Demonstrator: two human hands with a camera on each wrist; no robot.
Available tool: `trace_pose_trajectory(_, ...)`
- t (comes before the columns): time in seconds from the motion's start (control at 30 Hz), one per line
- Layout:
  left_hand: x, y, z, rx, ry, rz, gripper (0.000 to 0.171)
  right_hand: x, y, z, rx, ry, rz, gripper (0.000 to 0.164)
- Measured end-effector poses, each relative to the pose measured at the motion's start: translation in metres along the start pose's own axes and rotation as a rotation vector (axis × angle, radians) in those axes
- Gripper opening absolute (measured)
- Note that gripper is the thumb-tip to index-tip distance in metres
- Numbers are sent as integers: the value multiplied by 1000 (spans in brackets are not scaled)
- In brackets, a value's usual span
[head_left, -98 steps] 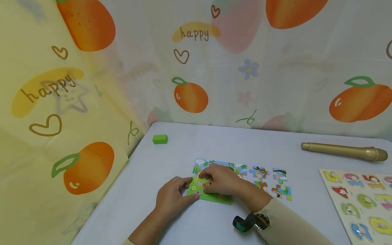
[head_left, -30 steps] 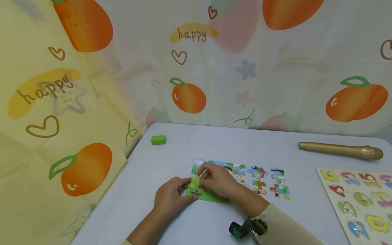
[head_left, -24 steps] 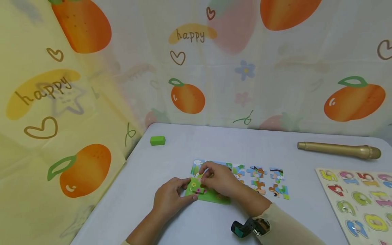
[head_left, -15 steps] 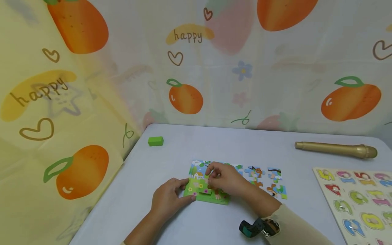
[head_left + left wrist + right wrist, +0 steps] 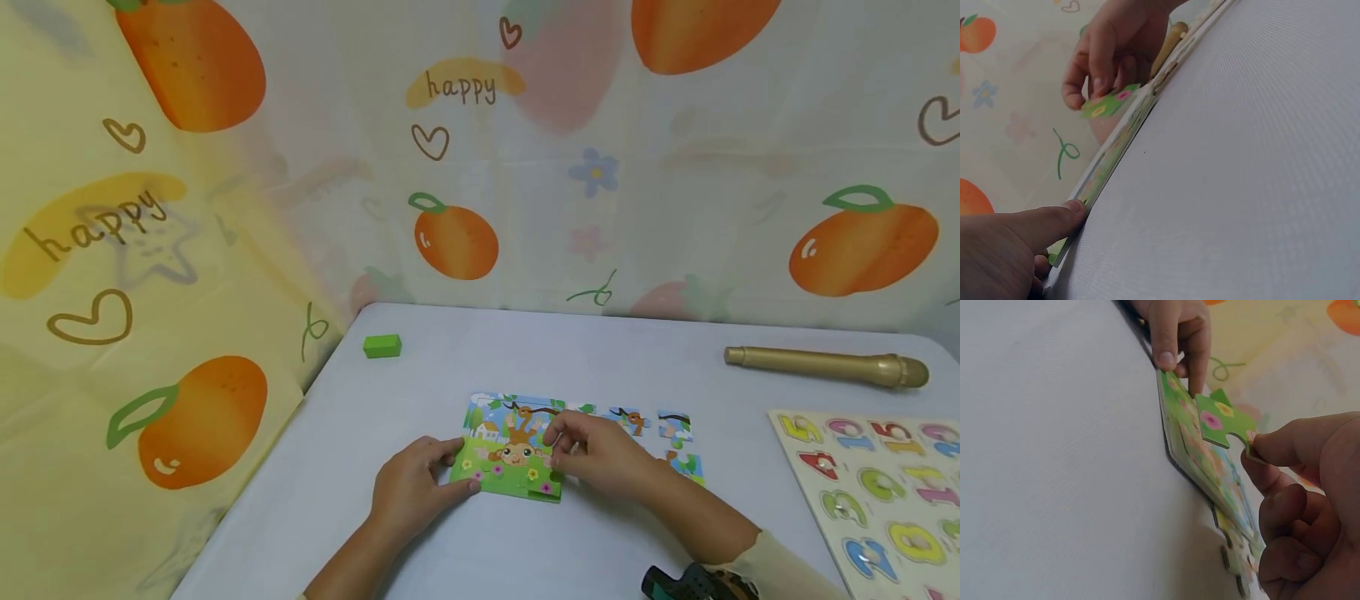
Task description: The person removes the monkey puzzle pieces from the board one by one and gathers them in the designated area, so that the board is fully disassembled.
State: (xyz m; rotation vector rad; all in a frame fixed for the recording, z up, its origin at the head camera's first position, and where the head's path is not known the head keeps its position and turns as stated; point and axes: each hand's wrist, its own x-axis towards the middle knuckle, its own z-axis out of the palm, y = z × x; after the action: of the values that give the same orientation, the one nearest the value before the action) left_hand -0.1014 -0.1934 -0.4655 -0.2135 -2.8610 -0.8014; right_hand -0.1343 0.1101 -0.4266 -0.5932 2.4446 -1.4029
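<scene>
A jigsaw board [image 5: 487,425] with a picture of a monkey, house and green grass lies on the table. My left hand [image 5: 411,482] holds its left edge, index finger at the side and thumb at the lower corner. With thumb and fingertips, my right hand [image 5: 600,452] pinches a green flowered puzzle piece [image 5: 1217,420] over the board's lower right corner. In the right wrist view the piece is tilted and raised off the board. Several loose puzzle pieces [image 5: 675,427] lie right of the board, some hidden behind my right hand.
A green block [image 5: 382,346] sits at the back left. At the back right lies a gold microphone-shaped object [image 5: 825,365], and nearer the front right a number puzzle board [image 5: 847,467]. A printed fabric backdrop [image 5: 345,208] borders the table behind and at left.
My right hand has carried the flowered puzzle piece rightward across the board from its left half, uncovering the monkey picture. The left hand keeps its place on the board's edge.
</scene>
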Motion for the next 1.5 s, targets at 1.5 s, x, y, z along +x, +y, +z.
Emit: trace_pose_trajectory(1.5,-1,4,-2,0,-13,-14,61,-49,24,-3,-287,172,-70,19)
